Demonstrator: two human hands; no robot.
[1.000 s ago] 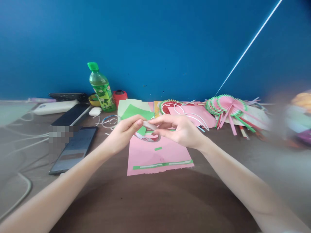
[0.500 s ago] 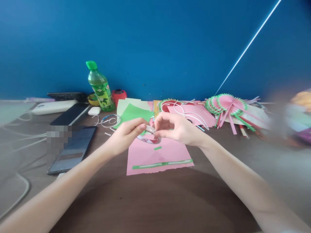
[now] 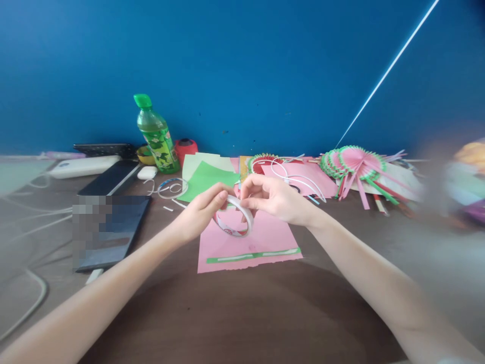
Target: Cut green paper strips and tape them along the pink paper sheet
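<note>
My left hand [image 3: 204, 210] is closed on the left side of a roll of white tape [image 3: 248, 215], whose inner core shows red and white print. My right hand [image 3: 269, 199] has thumb and forefinger pinched at the roll's upper right edge; whether a tape end lies between them is too small to tell. The roll hangs tilted above a pink paper sheet [image 3: 223, 245] with a torn near edge. A green paper strip [image 3: 253, 256] bearing white pieces lies along that edge.
Green paper [image 3: 210, 179] lies behind my hands. To the left stand a green bottle [image 3: 155, 134] and a red object [image 3: 185, 147]; a tablet [image 3: 121, 237] and cables lie nearer. Pink and green folded paper fans [image 3: 354, 164] rest at the back right, against the blue wall [image 3: 242, 76].
The tape roll has turned between my hands, so its ring now faces me more and hangs lower. It now covers the small green piece on the pink sheet. Both hands stay nearly in place.
</note>
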